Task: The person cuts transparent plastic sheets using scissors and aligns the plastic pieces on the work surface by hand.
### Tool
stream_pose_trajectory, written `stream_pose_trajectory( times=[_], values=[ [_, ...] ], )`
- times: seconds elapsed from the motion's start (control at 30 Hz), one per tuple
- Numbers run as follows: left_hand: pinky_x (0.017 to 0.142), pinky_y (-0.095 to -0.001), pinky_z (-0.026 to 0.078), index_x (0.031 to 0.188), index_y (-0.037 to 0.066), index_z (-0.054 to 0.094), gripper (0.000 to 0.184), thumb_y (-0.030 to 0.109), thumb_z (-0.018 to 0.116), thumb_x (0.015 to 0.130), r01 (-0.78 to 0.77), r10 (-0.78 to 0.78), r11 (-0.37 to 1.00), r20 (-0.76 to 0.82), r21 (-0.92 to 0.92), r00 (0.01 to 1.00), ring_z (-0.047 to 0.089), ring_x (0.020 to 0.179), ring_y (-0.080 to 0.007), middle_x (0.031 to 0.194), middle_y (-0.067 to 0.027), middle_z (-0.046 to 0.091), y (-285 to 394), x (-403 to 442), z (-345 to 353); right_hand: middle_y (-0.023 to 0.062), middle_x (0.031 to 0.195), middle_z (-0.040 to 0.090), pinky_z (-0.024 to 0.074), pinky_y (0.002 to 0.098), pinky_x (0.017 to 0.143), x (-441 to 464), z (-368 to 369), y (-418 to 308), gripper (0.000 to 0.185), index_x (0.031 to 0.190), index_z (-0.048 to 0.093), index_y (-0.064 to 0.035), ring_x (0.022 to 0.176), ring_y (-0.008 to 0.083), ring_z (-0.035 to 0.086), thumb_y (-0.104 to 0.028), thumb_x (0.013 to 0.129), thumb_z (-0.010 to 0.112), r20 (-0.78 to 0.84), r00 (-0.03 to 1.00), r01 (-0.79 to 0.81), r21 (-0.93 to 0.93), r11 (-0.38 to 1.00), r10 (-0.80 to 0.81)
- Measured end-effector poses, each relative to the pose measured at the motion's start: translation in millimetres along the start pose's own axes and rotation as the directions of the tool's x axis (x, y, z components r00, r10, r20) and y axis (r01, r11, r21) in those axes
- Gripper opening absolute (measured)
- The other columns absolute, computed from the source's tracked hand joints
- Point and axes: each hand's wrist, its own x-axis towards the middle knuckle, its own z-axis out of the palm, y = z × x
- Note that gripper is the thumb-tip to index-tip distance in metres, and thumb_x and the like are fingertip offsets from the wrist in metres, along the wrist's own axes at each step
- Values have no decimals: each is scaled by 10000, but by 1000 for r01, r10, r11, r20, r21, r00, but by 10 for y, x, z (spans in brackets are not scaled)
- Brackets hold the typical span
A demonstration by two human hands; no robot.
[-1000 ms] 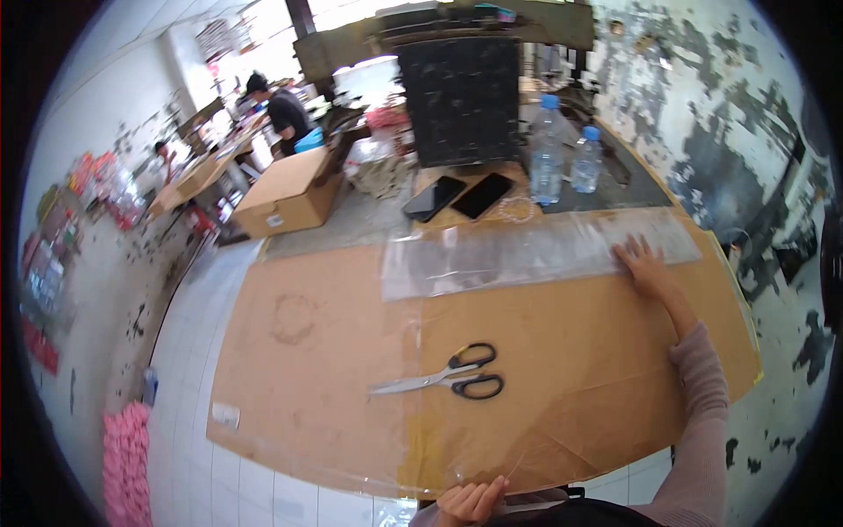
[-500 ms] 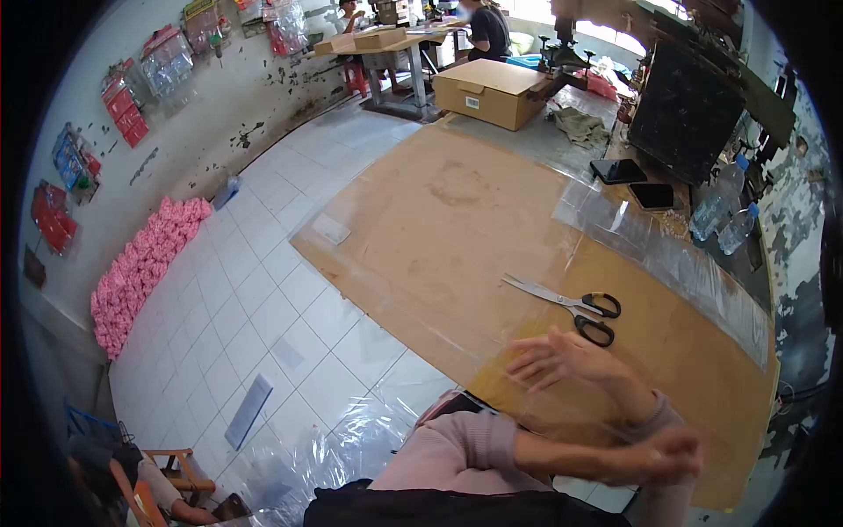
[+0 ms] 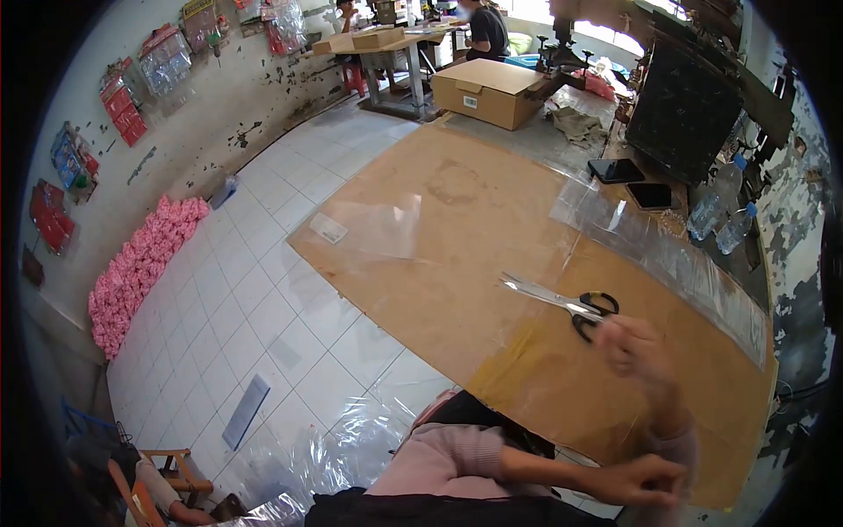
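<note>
My right hand (image 3: 634, 350) is raised over the brown board, its fingers curled in and slightly blurred; I see nothing in them. It overlaps part of the lower black handle loop of a pair of scissors (image 3: 562, 299), which lies on the board with slightly parted blades pointing left. My left hand (image 3: 645, 480) reaches across in front of me. Its fingers are bent closed against the pink sleeve (image 3: 678, 448) of my right arm, and the fingertips are partly hidden.
Clear plastic (image 3: 386, 227) lies on the brown board (image 3: 474, 255). Two phones (image 3: 616, 171) and bottles (image 3: 720, 198) stand at right, a cardboard box (image 3: 487, 92) behind. Pink bundles (image 3: 145, 272) line the left wall. Two people (image 3: 486, 33) sit at a far table.
My right hand has gone from spread fingers to curled ones and moved right, uncovering the yellow patch on the board. My left hand has slid slightly down along the right sleeve.
</note>
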Motion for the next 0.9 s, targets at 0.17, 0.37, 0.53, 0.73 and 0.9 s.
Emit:
stream_pose_trajectory(
  times=[0.17,0.37,0.53,0.73,0.9],
  values=[
    [486,-330,435,828,50,608,75,75,651,773,-184,294,630,-12,754,956,569,576,-229,707,-67,597,861,-711,-796,-8,558,469,317,208,426,-1655,-1109,395,265,759,565,-18,476,77,412,-181,931,445,-445,895,-192,-298,935,42],
    [834,-387,399,895,59,573,192,141,674,753,359,176,-147,-333,922,926,583,822,-210,918,-67,604,1117,-1238,-801,35,658,583,389,200,474,-2749,-772,832,199,778,572,-21,533,89,503,-148,903,484,-641,760,-414,-348,841,109],
    [919,-423,316,1032,85,514,422,191,740,692,654,225,-314,-615,688,755,456,1083,-286,1161,-130,473,1055,-1082,-902,36,734,598,425,245,532,-2732,-693,862,145,928,582,-36,618,106,541,-166,893,528,-731,654,-604,-347,717,196],
    [873,-407,390,1148,34,450,605,176,778,660,676,285,-142,-625,723,727,465,1062,-329,1194,-167,447,1016,-1158,-966,135,1050,534,445,367,727,-1790,-433,275,287,1048,546,-32,911,291,560,-123,791,633,-588,741,-529,-809,257,-325],
    [780,-341,464,1257,20,371,717,61,767,661,690,275,-18,-659,724,700,516,968,-293,1131,-176,464,1135,-1081,-978,161,1146,477,468,356,760,-750,-110,89,390,1103,531,-39,941,325,550,-144,757,679,-61,919,17,-981,194,-390]
  ],
)
